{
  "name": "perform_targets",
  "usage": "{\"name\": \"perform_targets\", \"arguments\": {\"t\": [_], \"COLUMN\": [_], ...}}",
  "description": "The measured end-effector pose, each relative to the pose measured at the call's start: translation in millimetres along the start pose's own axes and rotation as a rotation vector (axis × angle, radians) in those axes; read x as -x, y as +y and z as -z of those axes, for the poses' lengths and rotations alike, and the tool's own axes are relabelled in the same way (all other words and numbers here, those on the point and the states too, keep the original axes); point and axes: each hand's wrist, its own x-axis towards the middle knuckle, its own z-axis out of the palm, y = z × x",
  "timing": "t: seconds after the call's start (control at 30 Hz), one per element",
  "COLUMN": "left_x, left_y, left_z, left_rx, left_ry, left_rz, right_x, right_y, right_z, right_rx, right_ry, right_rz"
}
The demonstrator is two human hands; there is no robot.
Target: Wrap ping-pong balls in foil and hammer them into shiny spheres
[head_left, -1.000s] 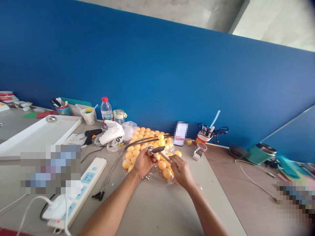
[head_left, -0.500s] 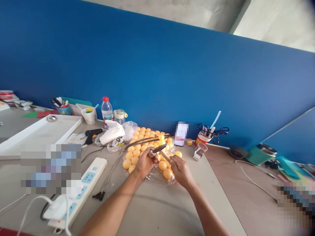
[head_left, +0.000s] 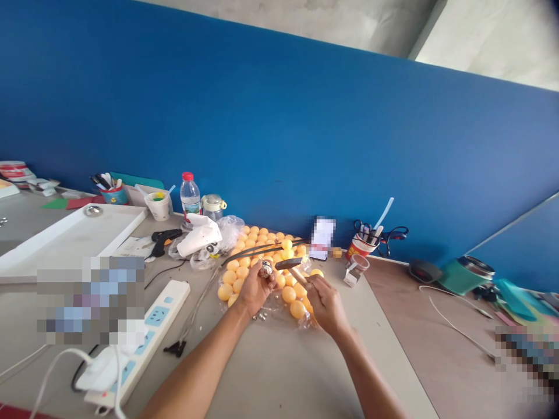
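Note:
My left hand [head_left: 252,289] is closed around a small speckled ball-like object [head_left: 265,269], held up over a pile of orange ping-pong balls [head_left: 262,256] lying on clear plastic. My right hand [head_left: 324,302] grips the pale wooden handle of a small tool with a dark flat head [head_left: 289,263]. The head sits just right of the speckled object, close to it. A few small metal beads [head_left: 261,316] lie on the table under my left hand.
A white power strip [head_left: 144,331] with cables lies at the left, beside a long white tray [head_left: 65,235]. A glue gun [head_left: 163,237], white cloth, water bottle [head_left: 189,196], jar and cups of pens stand along the blue wall. Scissors cup [head_left: 360,244] at right.
The tool's dark head has moved slightly right, off the speckled object, and my left hand has turned the object a little. Both hands stay over the ball pile.

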Motion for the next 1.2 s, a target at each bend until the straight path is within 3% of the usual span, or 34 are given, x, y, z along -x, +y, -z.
{"name": "perform_targets", "arguments": {"t": [0.23, 0.43, 0.6, 0.77, 1.03, 1.2], "left_x": [-1, 1, 0, 3, 3, 4], "left_y": [-2, -2, 0, 4, 0, -2], "left_z": [1.0, -1.5, -1.0, -4.0, -1.1, -0.3], "left_rx": [0.002, -0.044, 0.0, -0.004, -0.029, -0.084], "left_ry": [0.072, 0.019, 0.09, -0.012, 0.001, -0.037], "left_rz": [-0.039, -0.034, -0.047, -0.018, 0.002, -0.013], "right_x": [1, 1, 0, -9, -14, 3], "right_y": [-4, -4, -2, 0, 49, 80], "right_z": [-4, -7, -7, 5, 21, 24], "right_rx": [0.019, -0.003, 0.027, 0.028, 0.212, 0.396], "right_ry": [-0.102, 0.021, -0.102, 0.045, 0.213, 0.153], "right_rz": [0.015, 0.036, 0.027, -0.001, -0.205, -0.463]}}
